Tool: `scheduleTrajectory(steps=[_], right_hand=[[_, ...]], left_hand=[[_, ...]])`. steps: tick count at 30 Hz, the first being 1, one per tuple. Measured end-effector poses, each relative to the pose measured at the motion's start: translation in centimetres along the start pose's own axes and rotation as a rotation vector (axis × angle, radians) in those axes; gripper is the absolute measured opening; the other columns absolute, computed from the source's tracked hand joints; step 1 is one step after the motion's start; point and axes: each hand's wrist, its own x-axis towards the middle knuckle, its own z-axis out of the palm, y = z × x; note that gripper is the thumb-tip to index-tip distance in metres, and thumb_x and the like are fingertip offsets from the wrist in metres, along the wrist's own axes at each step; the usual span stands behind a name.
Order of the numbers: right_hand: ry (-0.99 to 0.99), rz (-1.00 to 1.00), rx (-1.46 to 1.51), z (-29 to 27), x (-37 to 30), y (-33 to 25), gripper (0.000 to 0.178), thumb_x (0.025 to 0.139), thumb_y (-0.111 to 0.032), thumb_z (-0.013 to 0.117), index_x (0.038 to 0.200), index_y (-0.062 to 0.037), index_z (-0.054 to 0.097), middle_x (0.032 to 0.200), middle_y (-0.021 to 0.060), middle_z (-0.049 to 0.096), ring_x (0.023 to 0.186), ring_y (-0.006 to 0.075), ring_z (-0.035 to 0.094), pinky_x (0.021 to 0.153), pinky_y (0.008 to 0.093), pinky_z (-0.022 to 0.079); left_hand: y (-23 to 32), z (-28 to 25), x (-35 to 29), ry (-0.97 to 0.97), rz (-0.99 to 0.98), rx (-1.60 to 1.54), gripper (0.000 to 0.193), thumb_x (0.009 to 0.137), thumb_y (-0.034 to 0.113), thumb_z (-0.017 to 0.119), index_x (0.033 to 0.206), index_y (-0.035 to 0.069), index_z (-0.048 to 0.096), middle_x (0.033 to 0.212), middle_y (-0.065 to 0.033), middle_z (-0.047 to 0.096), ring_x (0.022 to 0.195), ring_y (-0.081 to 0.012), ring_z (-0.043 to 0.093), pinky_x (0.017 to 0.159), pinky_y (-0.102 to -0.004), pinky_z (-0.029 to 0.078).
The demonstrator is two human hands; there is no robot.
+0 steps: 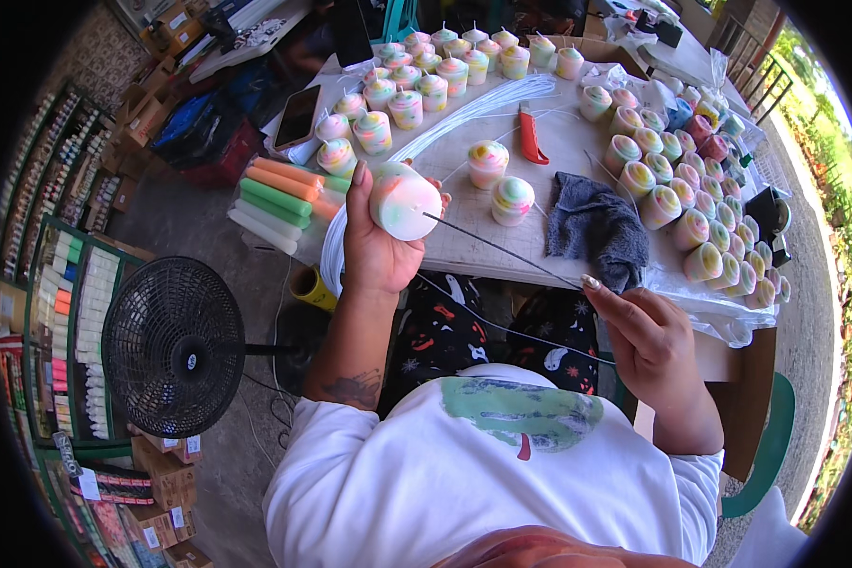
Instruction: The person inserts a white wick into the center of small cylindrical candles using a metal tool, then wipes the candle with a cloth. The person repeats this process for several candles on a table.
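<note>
My left hand [374,246] is shut on a round pastel swirled candle [402,201], held on its side above the table's near edge with its flat white bottom facing me. A thin dark metal rod [502,249] sticks out of that bottom and runs right to my right hand [648,341], which pinches the rod's other end. Two more swirled candles [500,182] stand on the table just behind the held one. A grey cloth [596,232] lies beside the rod.
Several swirled candles line the table's back and right side [672,180]. A bundle of white wicks [464,114], a red cutter [530,137] and long coloured taper candles [284,194] lie on the table. A black fan [173,346] stands at my left, shelves beyond it.
</note>
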Motion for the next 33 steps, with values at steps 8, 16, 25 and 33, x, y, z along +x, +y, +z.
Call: scheduleTrajectory(steps=[8,16,25,33], right_hand=[[-0.051,-0.030,-0.133,-0.3,0.3,-0.5,0.046,0.070,0.008,0.064,0.113,-0.0067,0.064,0.070,0.0069,0.055,0.057,0.0219,0.055,0.052,0.0334,0.043],[-0.269,-0.129,-0.371,-0.8,1.3,-2.2,0.049,0.075,-0.011,0.056,0.122,-0.0002,0.055,0.073,0.0021,0.049,0.061,0.0164,0.053,0.057,0.0303,0.043],[-0.030,-0.045,-0.014,4.1,1.1,-1.2,0.025,0.078,-0.007,0.059,0.102,-0.0019,0.056,0.078,0.0107,0.058,0.066,0.0274,0.061,0.059,0.0374,0.050],[-0.068,0.092,0.125,3.7,0.2,1.2,0.017,0.080,0.003,0.061,0.096,-0.0030,0.062,0.079,0.0118,0.062,0.069,0.0298,0.063,0.061,0.0360,0.051]], left_hand=[[-0.4,0.1,-0.1,0.015,0.138,0.090,0.049,0.089,0.045,0.056,0.115,0.003,0.051,0.098,-0.0140,0.062,0.093,-0.0289,0.062,0.086,-0.0481,0.049],[-2.9,1.6,-1.9,-0.062,0.322,0.589,0.059,0.088,0.043,0.053,0.128,0.001,0.041,0.105,-0.0180,0.057,0.096,-0.0292,0.059,0.088,-0.0486,0.048],[-4.0,3.1,-1.9,-0.176,0.349,0.501,0.075,0.080,0.027,0.066,0.138,0.004,0.024,0.104,-0.0250,0.056,0.097,-0.0332,0.058,0.088,-0.0502,0.049],[-1.3,0.1,0.1,0.032,0.348,0.399,0.062,0.085,0.018,0.065,0.133,0.000,0.030,0.108,-0.0173,0.060,0.096,-0.0230,0.062,0.087,-0.0385,0.051]])
